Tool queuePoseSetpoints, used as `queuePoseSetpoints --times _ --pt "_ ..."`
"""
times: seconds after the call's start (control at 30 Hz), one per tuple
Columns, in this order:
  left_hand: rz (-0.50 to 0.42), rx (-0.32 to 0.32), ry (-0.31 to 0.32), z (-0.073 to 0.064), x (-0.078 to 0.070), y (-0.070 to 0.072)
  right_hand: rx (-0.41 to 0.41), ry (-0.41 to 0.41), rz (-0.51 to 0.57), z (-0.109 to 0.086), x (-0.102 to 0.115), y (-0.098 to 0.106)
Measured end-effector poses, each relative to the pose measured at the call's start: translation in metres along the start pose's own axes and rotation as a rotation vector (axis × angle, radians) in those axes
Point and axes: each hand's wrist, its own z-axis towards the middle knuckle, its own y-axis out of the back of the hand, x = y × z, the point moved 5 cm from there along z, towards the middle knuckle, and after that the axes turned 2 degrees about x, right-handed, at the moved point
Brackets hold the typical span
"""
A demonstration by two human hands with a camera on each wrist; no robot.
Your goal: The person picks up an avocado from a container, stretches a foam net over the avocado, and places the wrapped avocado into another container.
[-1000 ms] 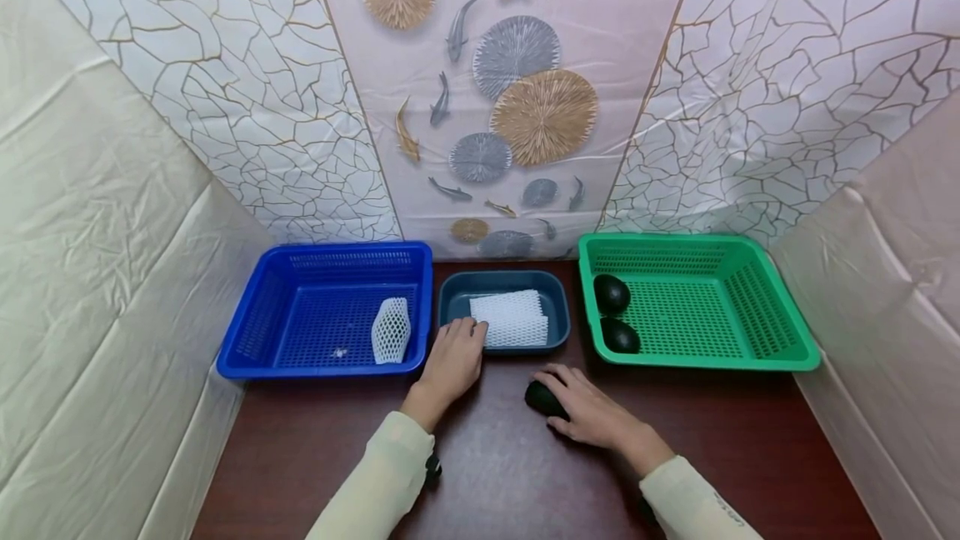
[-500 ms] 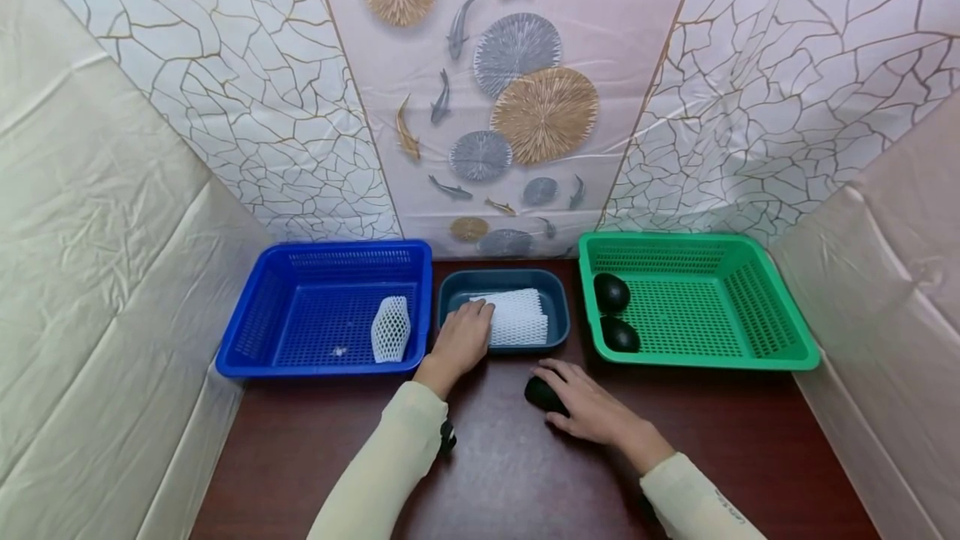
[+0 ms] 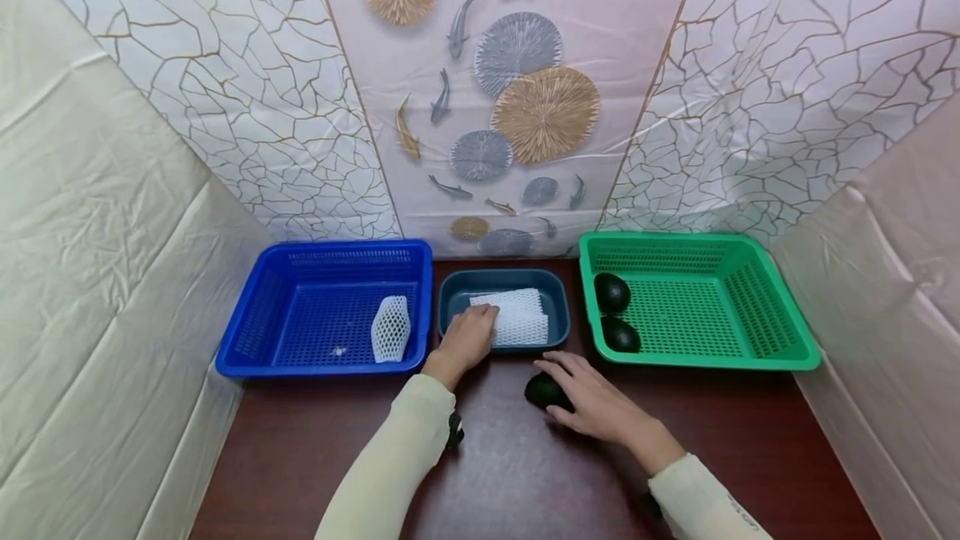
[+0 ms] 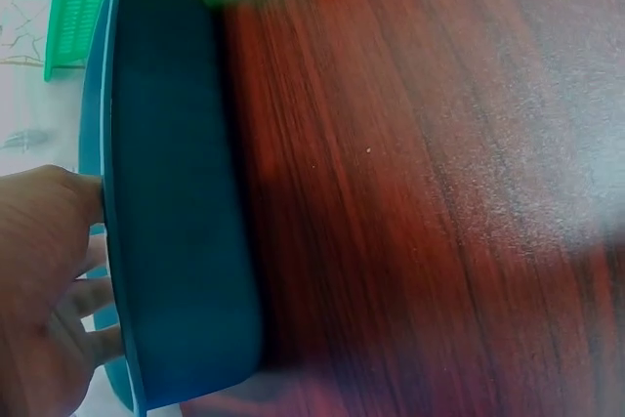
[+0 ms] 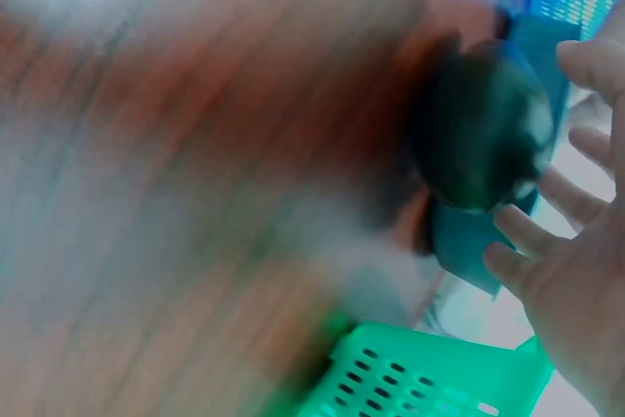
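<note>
My left hand (image 3: 468, 335) reaches over the near rim of a dark blue-green tray (image 3: 558, 286). Its fingers lie at the left edge of white foam fruit nets (image 3: 522, 319) stacked flat inside. The left wrist view shows the thumb and fingers (image 4: 90, 295) spaced apart along the rim, the tips hidden behind the tray wall. On the table in front of the tray lies a dark avocado (image 3: 544, 391). My right hand (image 3: 600, 402) hovers around its right side. In the right wrist view the right fingers (image 5: 571, 197) are spread beside the avocado.
At left stands a blue basket (image 3: 322, 370) holding a white foam-netted item (image 3: 391, 329) and a small pale scrap. A green basket (image 3: 705, 362) on the right holds two dark avocados (image 3: 619, 335). A patterned cloth wall (image 3: 495, 207) rises behind the brown table (image 3: 510, 473).
My left hand has moved right and farther into the tray, onto the nets' edge. Lately my right hand has shifted slightly right, its fingers loosening from the avocado, which stays in place.
</note>
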Motion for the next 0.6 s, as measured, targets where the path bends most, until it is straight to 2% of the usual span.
queuePoseSetpoints --times 0.23,0.6 --pt "0.025 -0.023 -0.014 0.002 -0.001 0.000 -0.066 0.046 -0.030 -0.003 0.007 0.021" --pt "0.030 -0.124 -0.034 0.002 -0.002 0.005 -0.069 0.023 -0.031 0.000 0.008 0.037"
